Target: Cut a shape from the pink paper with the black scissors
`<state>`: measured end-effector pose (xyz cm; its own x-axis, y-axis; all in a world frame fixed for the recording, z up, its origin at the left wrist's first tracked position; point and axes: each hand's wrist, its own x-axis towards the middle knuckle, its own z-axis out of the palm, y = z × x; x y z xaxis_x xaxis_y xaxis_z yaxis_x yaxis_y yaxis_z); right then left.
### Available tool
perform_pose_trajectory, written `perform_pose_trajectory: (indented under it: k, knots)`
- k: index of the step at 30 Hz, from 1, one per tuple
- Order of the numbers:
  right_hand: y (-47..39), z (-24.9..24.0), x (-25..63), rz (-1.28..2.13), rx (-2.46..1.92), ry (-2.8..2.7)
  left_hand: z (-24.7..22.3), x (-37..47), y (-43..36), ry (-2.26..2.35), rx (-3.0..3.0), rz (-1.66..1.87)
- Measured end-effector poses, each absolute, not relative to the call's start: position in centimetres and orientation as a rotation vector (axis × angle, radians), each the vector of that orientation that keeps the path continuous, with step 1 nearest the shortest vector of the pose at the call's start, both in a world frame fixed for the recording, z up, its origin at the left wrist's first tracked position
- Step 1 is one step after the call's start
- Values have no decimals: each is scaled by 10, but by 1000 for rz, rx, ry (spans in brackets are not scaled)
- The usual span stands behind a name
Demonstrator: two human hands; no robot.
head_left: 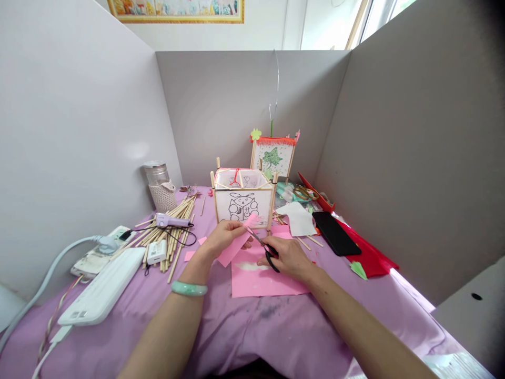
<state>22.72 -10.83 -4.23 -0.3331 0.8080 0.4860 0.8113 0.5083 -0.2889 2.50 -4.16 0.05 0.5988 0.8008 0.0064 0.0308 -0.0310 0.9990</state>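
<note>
My left hand [224,237] pinches a strip of pink paper [232,251], its fringed upper end rising past my fingers. From the right, my right hand [290,256] grips black-handled scissors [272,260], whose blades reach to the strip beside my left fingertips. Beneath both hands lies a larger pink sheet [252,287] with a pale, worn patch. Just behind stands a stick-framed paper lantern [224,202] with a drawn animal figure on its front and a red string on top. Whether the blades are parted on the paper is too small to tell.
A second lantern [272,158] with a green leaf stands behind. Wooden sticks [173,226], a purple glue gun [172,220], a white power bank [102,287] and a jar [160,187] sit left. A black phone [335,233], white paper [300,218] and red cloth [366,250] lie right. Grey partitions surround the table.
</note>
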Motion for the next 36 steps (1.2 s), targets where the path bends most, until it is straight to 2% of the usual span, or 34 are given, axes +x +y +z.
perform_pose_trajectory:
  k: [36]
  knots:
    - [-105, -45, 229, -67, -1352, -2172, -2, 24, -41, 709, 1480, 665]
